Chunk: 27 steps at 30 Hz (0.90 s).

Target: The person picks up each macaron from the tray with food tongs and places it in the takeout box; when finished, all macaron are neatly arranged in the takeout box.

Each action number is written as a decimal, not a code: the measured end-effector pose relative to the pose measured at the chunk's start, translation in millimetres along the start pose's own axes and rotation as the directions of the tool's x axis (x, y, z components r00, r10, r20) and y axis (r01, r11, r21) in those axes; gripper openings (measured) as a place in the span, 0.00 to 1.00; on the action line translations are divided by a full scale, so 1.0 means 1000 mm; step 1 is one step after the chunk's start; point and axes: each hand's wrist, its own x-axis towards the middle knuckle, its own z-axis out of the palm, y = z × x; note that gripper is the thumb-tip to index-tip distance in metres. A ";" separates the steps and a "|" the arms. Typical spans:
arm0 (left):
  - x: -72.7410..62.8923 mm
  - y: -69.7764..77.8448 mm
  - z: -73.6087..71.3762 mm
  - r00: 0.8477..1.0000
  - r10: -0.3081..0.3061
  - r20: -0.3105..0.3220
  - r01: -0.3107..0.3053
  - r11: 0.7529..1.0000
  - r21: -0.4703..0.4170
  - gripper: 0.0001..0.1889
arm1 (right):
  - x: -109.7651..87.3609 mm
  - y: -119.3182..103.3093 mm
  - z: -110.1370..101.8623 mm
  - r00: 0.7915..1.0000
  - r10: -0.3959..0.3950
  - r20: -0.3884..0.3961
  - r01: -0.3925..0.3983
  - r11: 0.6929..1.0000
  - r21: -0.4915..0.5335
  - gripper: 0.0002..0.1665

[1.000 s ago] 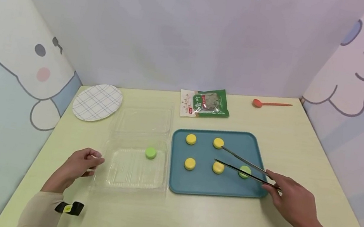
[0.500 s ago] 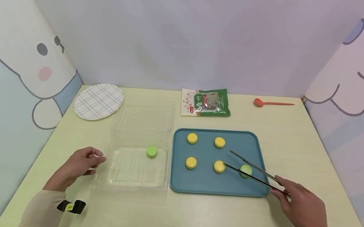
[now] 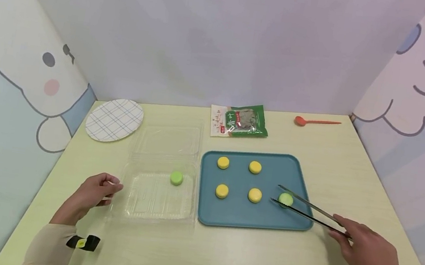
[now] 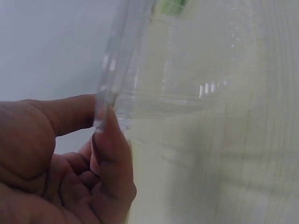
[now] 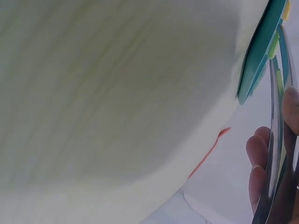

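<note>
Green macaron (image 3: 285,200) on blue tray (image 3: 233,211), near right end, between spread arms of tongs (image 3: 308,216); round, no long axis. Lies left of right hand (image 3: 371,257), clearly nearer one, along line of tongs; tips reach just past it. Right hand grips tongs, tips apart, nothing pinched between. Left hand (image 3: 95,190) pinches left rim of clear container (image 3: 147,194). Near tong arm hides macaron's near edge; contact unclear. Right wrist view cuts off tray and hand.
</note>
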 end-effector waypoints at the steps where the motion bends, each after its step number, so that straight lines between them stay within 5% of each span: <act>1: 0.000 0.000 0.000 1.000 0.001 0.002 -0.001 1.000 -0.001 0.18 | -0.001 0.001 -0.001 1.000 -0.002 -0.003 0.002 1.000 -0.003 0.38; 8: 0.000 0.000 0.000 1.000 0.004 0.000 -0.004 1.000 0.003 0.18 | -0.009 0.006 -0.009 1.000 0.010 0.014 -0.009 1.000 -0.021 0.35; 14: 0.000 -0.001 0.000 1.000 -0.003 -0.008 0.003 1.000 0.010 0.19 | -0.011 0.011 -0.012 1.000 -0.009 -0.003 0.009 1.000 -0.022 0.42; 27: 0.001 -0.002 0.001 1.000 -0.001 -0.005 0.001 1.000 -0.005 0.19 | -0.007 0.011 -0.006 1.000 -0.021 0.005 0.021 1.000 -0.015 0.36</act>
